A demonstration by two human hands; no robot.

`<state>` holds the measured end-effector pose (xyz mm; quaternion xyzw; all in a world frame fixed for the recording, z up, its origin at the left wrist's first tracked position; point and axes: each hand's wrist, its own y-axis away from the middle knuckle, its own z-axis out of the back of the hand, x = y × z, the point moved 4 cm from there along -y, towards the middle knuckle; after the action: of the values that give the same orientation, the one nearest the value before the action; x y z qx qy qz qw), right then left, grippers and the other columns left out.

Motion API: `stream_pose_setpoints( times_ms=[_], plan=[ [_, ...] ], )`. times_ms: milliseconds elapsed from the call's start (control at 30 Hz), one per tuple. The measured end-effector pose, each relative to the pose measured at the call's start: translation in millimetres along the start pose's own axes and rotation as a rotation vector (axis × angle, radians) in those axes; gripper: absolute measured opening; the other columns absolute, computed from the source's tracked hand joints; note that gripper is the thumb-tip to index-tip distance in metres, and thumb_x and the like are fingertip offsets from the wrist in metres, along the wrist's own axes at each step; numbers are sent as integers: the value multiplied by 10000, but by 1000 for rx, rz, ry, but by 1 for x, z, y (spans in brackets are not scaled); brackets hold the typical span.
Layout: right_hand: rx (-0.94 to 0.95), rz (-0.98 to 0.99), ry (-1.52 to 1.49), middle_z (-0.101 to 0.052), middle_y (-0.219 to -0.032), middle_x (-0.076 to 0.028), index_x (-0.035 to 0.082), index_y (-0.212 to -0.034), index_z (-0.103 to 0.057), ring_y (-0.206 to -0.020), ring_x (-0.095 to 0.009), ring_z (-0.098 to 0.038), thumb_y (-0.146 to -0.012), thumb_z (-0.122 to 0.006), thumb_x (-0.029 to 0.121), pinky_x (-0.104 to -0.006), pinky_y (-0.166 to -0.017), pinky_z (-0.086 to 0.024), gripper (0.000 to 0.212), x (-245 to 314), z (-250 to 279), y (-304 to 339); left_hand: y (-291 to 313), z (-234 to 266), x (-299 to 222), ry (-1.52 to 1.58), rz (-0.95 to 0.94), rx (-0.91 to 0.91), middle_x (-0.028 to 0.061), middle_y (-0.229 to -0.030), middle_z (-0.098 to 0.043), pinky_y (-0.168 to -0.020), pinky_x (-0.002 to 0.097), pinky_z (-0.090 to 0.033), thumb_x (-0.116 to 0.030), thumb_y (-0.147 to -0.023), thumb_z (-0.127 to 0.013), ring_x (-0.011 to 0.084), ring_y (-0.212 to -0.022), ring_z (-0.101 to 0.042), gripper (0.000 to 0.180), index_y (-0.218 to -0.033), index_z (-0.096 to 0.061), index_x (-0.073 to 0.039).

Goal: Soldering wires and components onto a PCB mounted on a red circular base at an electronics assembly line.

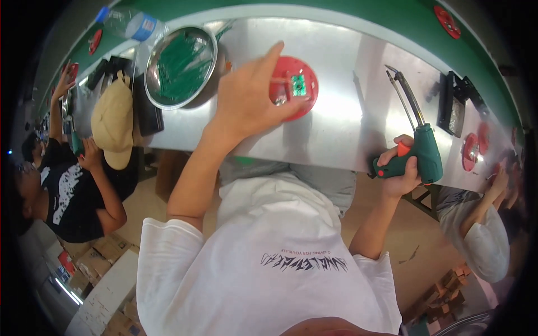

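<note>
My left hand (246, 96) is at a red round housing (309, 75) over the metal table, its thumb across the lower part and its index finger stretched past the upper left edge. A small green circuit board (298, 85) sits in the housing, with thin wires beside it. The other fingers of that hand are hidden or blurred. In my right hand (404, 168) is a green soldering gun (427, 152) with an orange-red trigger. Its long metal tip and thin feed tube point up and away, apart from the housing.
A steel bowl (213, 63) of green strips stands behind my left forearm, with a plastic bottle (130, 24) beyond it. A beige cap (114, 120) is at the left. Black holders (453, 101) and red discs (471, 151) lie at the right. Co-workers sit on both sides.
</note>
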<state>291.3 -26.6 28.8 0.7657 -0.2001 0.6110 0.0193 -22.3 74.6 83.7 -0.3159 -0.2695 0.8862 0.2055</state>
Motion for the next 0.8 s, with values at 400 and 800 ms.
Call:
stream_pose_setpoints(
  times_ms=[400, 800],
  plan=[
    [-444, -70, -353, -539, -1044, -115, -3, -1103, -519, -504, -120, -472, -1044, -361, 390, -269, -436, -406, 428, -14, 18, -1, -227, -158, 62, -388, 357, 366, 187, -1086, -716, -810, 456, -564, -473, -794, -702, 362, -978, -707, 493, -993, -684, -22],
    [-433, -56, -338, -560, -892, -97, 3, -1085, -527, -496, -137, -468, -1042, -361, 416, -285, -442, -404, 446, -14, 15, 0, -279, -284, 105, 278, 534, 392, 147, -918, -745, -797, 403, -550, -421, -855, -734, 303, -895, -710, 376, -939, -773, -56]
  ],
)
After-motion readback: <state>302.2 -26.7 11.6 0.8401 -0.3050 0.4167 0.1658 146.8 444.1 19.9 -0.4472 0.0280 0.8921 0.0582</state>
